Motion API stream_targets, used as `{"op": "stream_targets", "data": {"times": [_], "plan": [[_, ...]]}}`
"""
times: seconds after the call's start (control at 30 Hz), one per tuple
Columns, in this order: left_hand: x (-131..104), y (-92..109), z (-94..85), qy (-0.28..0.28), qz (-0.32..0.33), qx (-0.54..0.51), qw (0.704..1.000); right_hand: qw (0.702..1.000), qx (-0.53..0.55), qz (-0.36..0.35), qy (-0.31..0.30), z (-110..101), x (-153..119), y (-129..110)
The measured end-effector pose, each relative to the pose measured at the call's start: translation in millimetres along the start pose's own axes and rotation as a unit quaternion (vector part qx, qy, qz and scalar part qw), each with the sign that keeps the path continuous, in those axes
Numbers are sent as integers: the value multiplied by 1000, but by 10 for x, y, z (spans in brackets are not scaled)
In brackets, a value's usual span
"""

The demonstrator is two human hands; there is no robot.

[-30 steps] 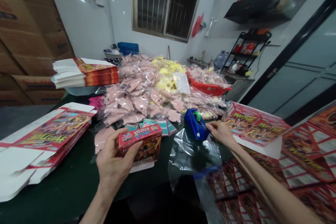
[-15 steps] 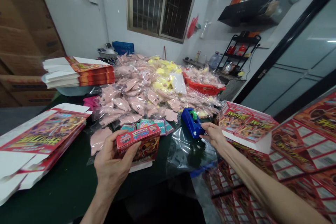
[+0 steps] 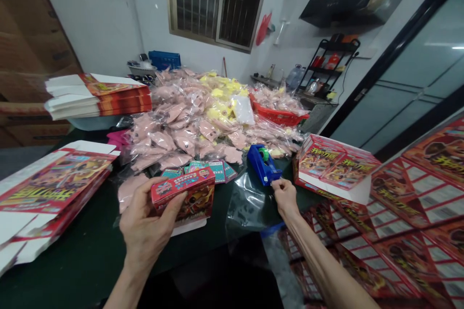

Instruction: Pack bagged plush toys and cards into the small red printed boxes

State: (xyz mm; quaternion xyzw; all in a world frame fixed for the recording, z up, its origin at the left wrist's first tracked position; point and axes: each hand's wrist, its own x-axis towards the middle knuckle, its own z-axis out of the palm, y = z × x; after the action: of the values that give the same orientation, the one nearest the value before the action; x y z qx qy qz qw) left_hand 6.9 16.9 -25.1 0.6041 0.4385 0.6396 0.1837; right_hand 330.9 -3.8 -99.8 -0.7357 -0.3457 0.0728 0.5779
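My left hand [image 3: 148, 222] is wrapped round a small red printed box [image 3: 197, 198], thumb on its near side and fingers behind. A white flap shows under the box. At the cutter end of a blue tape dispenser [image 3: 261, 170], my right hand [image 3: 285, 197] is closed in a pinch on the tape's end; the clear strip itself hardly shows. A green tape roll [image 3: 264, 154] sits in the dispenser. Behind the red box lie several teal cards [image 3: 216, 171]. A clear plastic bag [image 3: 244, 203] lies on the dark green table [image 3: 90, 251] between my hands.
Bagged pink plush pieces [image 3: 174, 125] and yellow ones [image 3: 223, 101] heap across the back, beside a red basket [image 3: 279, 115]. Flat red cartons [image 3: 61, 183] lie left, with a carton stack [image 3: 108, 99] behind. A filled display box [image 3: 337, 164] and many more boxes [image 3: 398, 251] stand right.
My right hand has turned and drawn in toward me, its fingers now bunched at the dispenser's front end. My left hand still holds the red box. The whole view has shifted slightly.
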Motion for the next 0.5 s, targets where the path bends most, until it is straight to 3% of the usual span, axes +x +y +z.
{"op": "stream_targets", "data": {"times": [0.13,0.23,0.33,0.4,0.5], "plan": [[26,53,-12,4,62,30,998,998,-49,-42,4,-154,-65,-126],[33,71,-20,-3,77,47,996,996,-48,-81,-9,-271,-320,-414],[17,58,-19,-8,52,45,998,984,-1,-127,-129,-253,-746,-929],[0,51,-20,-12,47,40,998,966,78,-163,-188,-135,-1032,-1341],[-20,61,-30,-23,49,34,998,928,254,-93,-255,142,-1312,-1826]]}}
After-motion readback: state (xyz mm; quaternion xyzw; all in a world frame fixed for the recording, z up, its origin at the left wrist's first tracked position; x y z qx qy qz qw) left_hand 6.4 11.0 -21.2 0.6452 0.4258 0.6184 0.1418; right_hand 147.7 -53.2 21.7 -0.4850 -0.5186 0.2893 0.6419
